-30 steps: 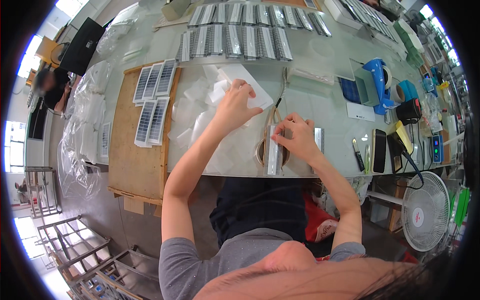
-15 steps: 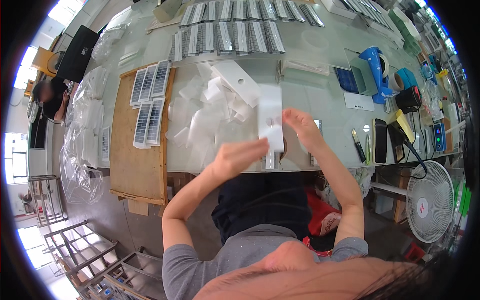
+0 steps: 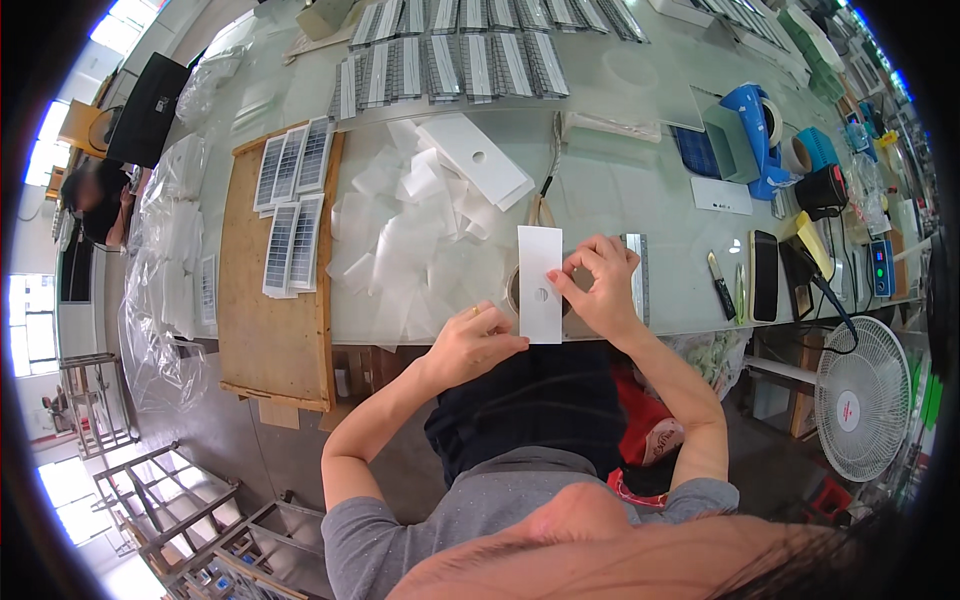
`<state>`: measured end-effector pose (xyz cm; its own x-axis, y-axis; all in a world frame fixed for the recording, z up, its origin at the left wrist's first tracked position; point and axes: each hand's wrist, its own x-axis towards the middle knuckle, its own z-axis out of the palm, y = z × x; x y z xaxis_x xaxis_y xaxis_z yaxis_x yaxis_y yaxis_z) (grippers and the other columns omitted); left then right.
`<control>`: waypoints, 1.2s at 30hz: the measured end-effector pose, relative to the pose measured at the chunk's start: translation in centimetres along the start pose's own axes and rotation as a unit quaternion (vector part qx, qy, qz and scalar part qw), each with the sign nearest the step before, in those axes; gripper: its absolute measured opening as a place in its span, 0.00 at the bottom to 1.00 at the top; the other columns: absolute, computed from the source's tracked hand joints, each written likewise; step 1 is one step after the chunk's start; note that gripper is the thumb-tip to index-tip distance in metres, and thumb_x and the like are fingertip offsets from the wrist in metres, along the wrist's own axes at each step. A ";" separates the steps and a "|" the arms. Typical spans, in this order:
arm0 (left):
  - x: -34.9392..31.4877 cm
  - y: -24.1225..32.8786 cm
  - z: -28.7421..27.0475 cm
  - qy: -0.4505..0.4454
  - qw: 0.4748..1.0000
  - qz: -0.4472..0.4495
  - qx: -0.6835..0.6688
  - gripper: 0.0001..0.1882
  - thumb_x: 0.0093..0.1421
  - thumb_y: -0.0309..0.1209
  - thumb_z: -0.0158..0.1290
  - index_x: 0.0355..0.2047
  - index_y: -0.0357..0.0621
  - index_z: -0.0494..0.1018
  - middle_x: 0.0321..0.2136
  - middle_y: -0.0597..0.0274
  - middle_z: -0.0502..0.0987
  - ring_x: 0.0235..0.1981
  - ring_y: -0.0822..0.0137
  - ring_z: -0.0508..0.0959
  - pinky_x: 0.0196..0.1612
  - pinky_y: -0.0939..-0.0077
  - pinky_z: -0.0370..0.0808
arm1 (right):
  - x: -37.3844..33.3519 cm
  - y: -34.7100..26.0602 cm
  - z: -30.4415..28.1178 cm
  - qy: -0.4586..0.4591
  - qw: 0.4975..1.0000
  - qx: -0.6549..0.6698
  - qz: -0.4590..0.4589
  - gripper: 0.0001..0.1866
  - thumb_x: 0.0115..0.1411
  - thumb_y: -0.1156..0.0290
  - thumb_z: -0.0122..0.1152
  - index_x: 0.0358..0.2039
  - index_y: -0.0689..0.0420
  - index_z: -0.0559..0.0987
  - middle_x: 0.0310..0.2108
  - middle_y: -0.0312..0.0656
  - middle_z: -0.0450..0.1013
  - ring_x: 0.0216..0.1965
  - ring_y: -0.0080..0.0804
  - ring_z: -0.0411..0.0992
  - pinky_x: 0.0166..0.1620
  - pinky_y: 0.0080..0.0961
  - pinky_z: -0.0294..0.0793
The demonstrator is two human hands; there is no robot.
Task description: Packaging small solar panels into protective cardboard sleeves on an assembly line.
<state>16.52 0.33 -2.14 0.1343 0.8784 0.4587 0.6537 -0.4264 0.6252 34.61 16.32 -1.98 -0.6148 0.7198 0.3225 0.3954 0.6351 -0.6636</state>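
Observation:
A white rectangular sheet with a round hole (image 3: 540,260) lies upright before me at the table's front edge, its lower end reaching the edge. My left hand (image 3: 472,342) pinches its lower left corner between thumb and fingers. At its right side, my right hand (image 3: 602,290) grips the edge with thumb and forefinger, beside the hole. Beneath the sheet a round brown-rimmed thing (image 3: 513,290) shows in part; the rest of it is hidden. Farther off lies a stack of similar white sheets (image 3: 475,160), beside a heap of crumpled translucent film pieces (image 3: 400,235).
Left stands a wooden board (image 3: 265,340) bearing several small grid-lined panels (image 3: 292,245). Rows of striped panels (image 3: 445,65) fill the far side. To the right are a steel ruler (image 3: 637,275), a knife (image 3: 720,285), a phone (image 3: 763,275), a blue tape dispenser (image 3: 750,130) and a fan (image 3: 860,400).
The white sheet has come down toward me from beside the stack. My left hand has lowered to its bottom corner; my right hand has moved down and taken its right edge.

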 end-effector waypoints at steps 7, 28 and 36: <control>-0.2 -0.4 0.3 -0.004 1.000 0.000 -0.001 0.09 0.47 0.27 0.65 0.31 0.52 0.82 0.27 0.68 0.69 0.28 0.66 0.72 0.29 0.72 0.72 | 0.0 -0.1 0.0 0.016 0.999 -0.027 -0.025 0.11 0.50 0.62 0.72 0.21 0.49 0.77 0.32 0.29 0.68 0.39 0.31 0.65 0.46 0.37 0.52; 2.9 0.8 -0.1 -0.044 0.996 -0.002 0.078 0.20 0.42 0.26 0.62 0.37 0.46 0.70 0.47 0.60 0.75 0.54 0.57 0.74 0.62 0.52 0.67 | -0.2 -2.8 -3.9 -0.088 0.958 -0.058 -0.268 0.18 0.47 0.51 0.71 0.32 0.45 0.76 0.38 0.32 0.70 0.41 0.33 0.67 0.48 0.37 0.54; 7.3 0.5 -4.1 -0.009 0.988 -0.101 -0.116 0.18 0.47 0.24 0.60 0.40 0.41 0.71 0.40 0.58 0.77 0.44 0.56 0.77 0.58 0.58 0.70 | 3.1 -4.6 -5.1 0.135 0.931 -0.139 -0.311 0.16 0.38 0.65 0.73 0.30 0.43 0.77 0.40 0.30 0.71 0.40 0.31 0.67 0.47 0.35 0.52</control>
<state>14.78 5.60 4.10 0.0337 0.9533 0.3002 0.4800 -0.2789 0.8318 34.35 17.08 5.55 -0.6049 0.2095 0.7683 0.2043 0.9733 -0.1045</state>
